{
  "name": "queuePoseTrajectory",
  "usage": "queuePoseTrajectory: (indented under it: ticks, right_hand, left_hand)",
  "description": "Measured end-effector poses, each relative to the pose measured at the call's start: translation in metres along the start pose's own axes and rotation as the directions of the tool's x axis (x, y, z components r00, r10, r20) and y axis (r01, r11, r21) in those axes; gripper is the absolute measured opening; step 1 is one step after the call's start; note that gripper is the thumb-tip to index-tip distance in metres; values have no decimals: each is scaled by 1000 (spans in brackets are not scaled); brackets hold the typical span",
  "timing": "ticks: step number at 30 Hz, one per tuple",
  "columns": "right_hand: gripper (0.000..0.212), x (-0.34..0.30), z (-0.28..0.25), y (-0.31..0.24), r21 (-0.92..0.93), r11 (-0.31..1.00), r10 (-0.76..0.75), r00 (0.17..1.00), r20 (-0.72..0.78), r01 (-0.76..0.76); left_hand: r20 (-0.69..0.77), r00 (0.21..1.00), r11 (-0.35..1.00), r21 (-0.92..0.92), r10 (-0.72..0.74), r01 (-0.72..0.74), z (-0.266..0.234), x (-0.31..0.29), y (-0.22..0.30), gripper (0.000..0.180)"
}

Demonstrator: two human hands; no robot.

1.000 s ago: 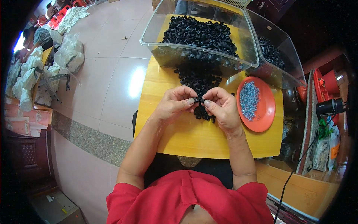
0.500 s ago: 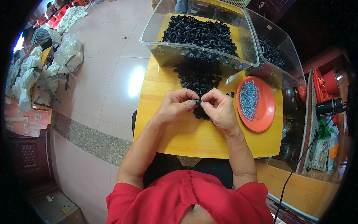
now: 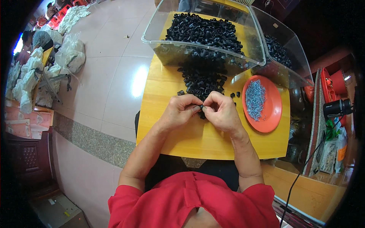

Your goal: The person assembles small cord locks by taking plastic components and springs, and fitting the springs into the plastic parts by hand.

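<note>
Fingertips of my left hand (image 3: 178, 112) and my right hand (image 3: 222, 114) meet over the near end of a pile of small black plastic parts (image 3: 201, 81). Both hands are closed in a pinch on one small black plastic part (image 3: 201, 108), mostly covered by the fingers. To the right of my right hand lies a red oval plate (image 3: 272, 110), holding a heap of tiny shiny blue-silver pieces (image 3: 254, 99). A single black part rests on the table left of the pile, and a few more sit to its right.
Beyond the pile stands a clear plastic bin (image 3: 159, 42) with many black parts, a second clear bin (image 3: 300, 49) to its right. All rest on a yellow table (image 3: 178, 146). A black cylindrical device (image 3: 336, 109) with a cable is at the right. Far left, a person (image 3: 41, 39) sits near white bundles.
My left hand has moved slightly down and left, and a black part beside the pile now shows. My fingertips still pinch together, with less of the held part visible.
</note>
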State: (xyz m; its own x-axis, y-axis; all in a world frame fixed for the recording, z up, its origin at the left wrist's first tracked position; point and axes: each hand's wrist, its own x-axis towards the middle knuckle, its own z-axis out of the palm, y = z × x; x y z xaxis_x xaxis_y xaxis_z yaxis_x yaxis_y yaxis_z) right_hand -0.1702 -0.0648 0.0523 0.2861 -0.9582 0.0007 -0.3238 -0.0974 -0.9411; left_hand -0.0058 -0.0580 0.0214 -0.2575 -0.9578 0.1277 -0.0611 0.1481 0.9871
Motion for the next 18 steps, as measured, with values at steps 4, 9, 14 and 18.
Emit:
queuePoseTrajectory:
  ticks: [4, 9, 14, 18]
  right_hand:
    - [4, 3, -5, 3, 135, 989, 36, 993, 109, -51]
    - [4, 2, -5, 5, 65, 996, 60, 991, 121, -69]
    - [6, 5, -15, 4, 429, 890, 36, 962, 272, -155]
    - [10, 7, -14, 12, 499, 844, 28, 946, 323, -196]
  left_hand:
    - [11, 1000, 1000, -17, 25, -25, 1, -1, -2, 9]
    - [24, 1000, 1000, 7, 15, -15, 2, -2, -1, 10]
    - [26, 999, 984, -173, -28, 33, -5, -5, 0, 10]
    - [58, 998, 981, -190, -38, 48, -6, -4, 2, 10]
